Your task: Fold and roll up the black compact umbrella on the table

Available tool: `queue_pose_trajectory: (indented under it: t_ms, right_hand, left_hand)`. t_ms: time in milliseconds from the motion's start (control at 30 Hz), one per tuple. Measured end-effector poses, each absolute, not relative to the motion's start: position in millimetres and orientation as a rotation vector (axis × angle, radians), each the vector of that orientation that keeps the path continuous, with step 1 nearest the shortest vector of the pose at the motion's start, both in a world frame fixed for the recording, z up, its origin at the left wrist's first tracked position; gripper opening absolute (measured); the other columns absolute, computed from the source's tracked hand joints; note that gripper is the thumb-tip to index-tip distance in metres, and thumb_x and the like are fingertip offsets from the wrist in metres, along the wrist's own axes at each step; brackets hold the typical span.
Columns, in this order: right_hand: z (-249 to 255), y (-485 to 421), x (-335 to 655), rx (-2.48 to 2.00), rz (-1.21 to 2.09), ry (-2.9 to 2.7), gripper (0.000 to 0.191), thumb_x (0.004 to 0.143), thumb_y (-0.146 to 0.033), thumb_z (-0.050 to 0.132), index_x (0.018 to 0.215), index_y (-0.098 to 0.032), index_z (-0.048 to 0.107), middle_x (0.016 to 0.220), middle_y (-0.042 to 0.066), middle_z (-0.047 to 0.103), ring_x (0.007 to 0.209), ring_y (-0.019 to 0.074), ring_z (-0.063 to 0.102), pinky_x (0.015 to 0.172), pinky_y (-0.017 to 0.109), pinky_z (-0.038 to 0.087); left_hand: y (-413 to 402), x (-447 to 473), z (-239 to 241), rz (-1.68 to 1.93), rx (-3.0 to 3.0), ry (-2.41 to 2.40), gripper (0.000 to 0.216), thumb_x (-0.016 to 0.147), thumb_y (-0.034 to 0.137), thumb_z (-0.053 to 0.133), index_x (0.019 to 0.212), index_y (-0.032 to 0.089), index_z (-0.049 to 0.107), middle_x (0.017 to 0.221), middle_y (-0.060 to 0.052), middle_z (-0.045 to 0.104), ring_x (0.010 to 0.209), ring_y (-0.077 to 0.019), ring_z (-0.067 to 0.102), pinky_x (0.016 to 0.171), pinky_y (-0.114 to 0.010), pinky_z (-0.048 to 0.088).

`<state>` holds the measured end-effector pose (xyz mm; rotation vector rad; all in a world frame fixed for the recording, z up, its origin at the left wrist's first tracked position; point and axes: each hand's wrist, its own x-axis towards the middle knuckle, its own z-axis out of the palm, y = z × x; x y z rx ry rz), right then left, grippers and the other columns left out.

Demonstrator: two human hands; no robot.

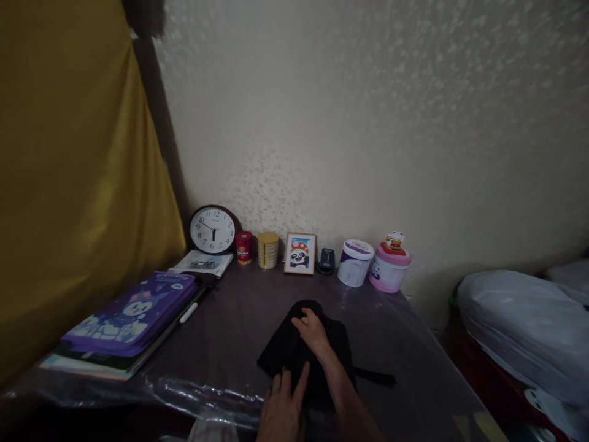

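Observation:
A black cloth piece, folded, with a strap trailing off to the right, lies near the front of the table. I cannot make out exactly what kind of item it is. Resting on its lower left part is my left hand, fingers stretched and spread. My right hand reaches over the cloth and touches it near its rounded top. Its thumb and forefinger are apart, while the other fingers are partly hidden. The lower edge of the cloth is covered by my left hand and right forearm.
Clear plastic covers the dark table. A purple case lies on books at left, beside a white marker. Along the wall stand a clock, tins, a panda picture frame, a stapler-like black object and two tubs.

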<state>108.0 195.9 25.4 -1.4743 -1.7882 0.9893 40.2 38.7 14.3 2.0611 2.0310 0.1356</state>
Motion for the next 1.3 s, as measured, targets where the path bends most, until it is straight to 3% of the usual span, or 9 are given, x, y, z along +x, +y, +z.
queue_pose_trajectory:
  t_ms: [133,333,533,733,933,1133,1233,1300]
  right_hand:
    - [33.2,182.2,110.9,-1.3,1.053,-1.857,0.038,0.083,-0.032,0.046,0.116,-0.013,0.053,0.068,0.002,0.067,0.064,0.0157,0.063,0.065,0.028,0.048]
    - [27.5,150.1,139.0,-0.955,0.586,-1.992,0.024,0.089,-0.03,0.042,0.088,-0.023,0.066,0.093,0.004,0.068,0.092,0.0174,0.06,0.088,0.034,0.044]
    - [-2.0,177.9,155.4,-0.909,0.341,-2.061,0.028,0.089,-0.029,0.043,0.11,-0.025,0.061,0.121,0.006,0.059,0.118,0.0206,0.047,0.099,0.043,0.039]
    - [-2.8,235.2,151.2,-1.103,0.329,-2.167,0.034,0.091,-0.029,0.037,0.116,-0.021,0.058,0.128,0.005,0.055,0.123,0.0191,0.043,0.103,0.042,0.032]
    - [17.7,238.0,144.4,-1.335,0.199,-2.103,0.036,0.09,-0.026,0.038,0.121,-0.018,0.054,0.134,0.009,0.048,0.129,0.0207,0.035,0.108,0.046,0.017]
    - [31.2,175.0,123.2,-1.003,0.378,-2.37,0.03,0.09,-0.03,0.039,0.094,-0.023,0.068,0.106,0.005,0.068,0.12,0.0198,0.047,0.108,0.045,0.019]
    - [36.9,142.7,116.0,-0.87,0.55,-2.466,0.033,0.091,-0.031,0.038,0.087,-0.024,0.07,0.091,0.003,0.072,0.105,0.0181,0.058,0.106,0.041,0.025]
    - [41.2,128.2,118.2,-0.762,0.729,-2.447,0.038,0.093,-0.03,0.031,0.089,-0.027,0.069,0.091,-0.001,0.072,0.097,0.0141,0.062,0.102,0.035,0.033]
  left_hand:
    - [39.5,39.3,11.5,0.184,2.029,2.061,0.082,0.068,0.008,0.044,0.139,0.029,0.012,0.135,-0.009,0.043,0.119,-0.0257,0.042,0.095,-0.037,0.037]
    - [40.7,43.6,1.1,0.19,2.002,2.143,0.083,0.065,0.006,0.046,0.138,0.028,0.016,0.137,-0.008,0.043,0.119,-0.0253,0.043,0.096,-0.037,0.037]
    - [43.4,46.3,-9.3,0.186,1.987,2.192,0.083,0.063,0.003,0.042,0.137,0.03,0.018,0.135,-0.007,0.046,0.119,-0.0251,0.044,0.093,-0.037,0.04]
    - [46.4,43.0,-15.5,0.256,1.976,2.163,0.082,0.061,0.006,0.042,0.139,0.019,0.018,0.132,-0.007,0.049,0.115,-0.0249,0.045,0.091,-0.035,0.041]
    - [45.5,42.0,-10.2,0.252,1.962,2.127,0.084,0.06,0.008,0.044,0.139,0.013,0.018,0.13,-0.007,0.049,0.113,-0.0247,0.044,0.093,-0.034,0.038]
    - [43.8,39.9,-16.5,0.335,1.994,2.14,0.079,0.063,0.013,0.047,0.139,0.012,0.024,0.131,-0.008,0.049,0.114,-0.0252,0.044,0.096,-0.033,0.035]
    - [43.4,36.6,-21.4,0.357,2.016,2.121,0.069,0.064,0.015,0.047,0.132,0.013,0.039,0.131,-0.008,0.049,0.115,-0.025,0.043,0.097,-0.034,0.034]
    - [42.9,35.5,-22.0,0.36,2.009,2.112,0.063,0.065,0.017,0.048,0.128,0.014,0.045,0.131,-0.008,0.049,0.115,-0.0254,0.043,0.097,-0.035,0.034]
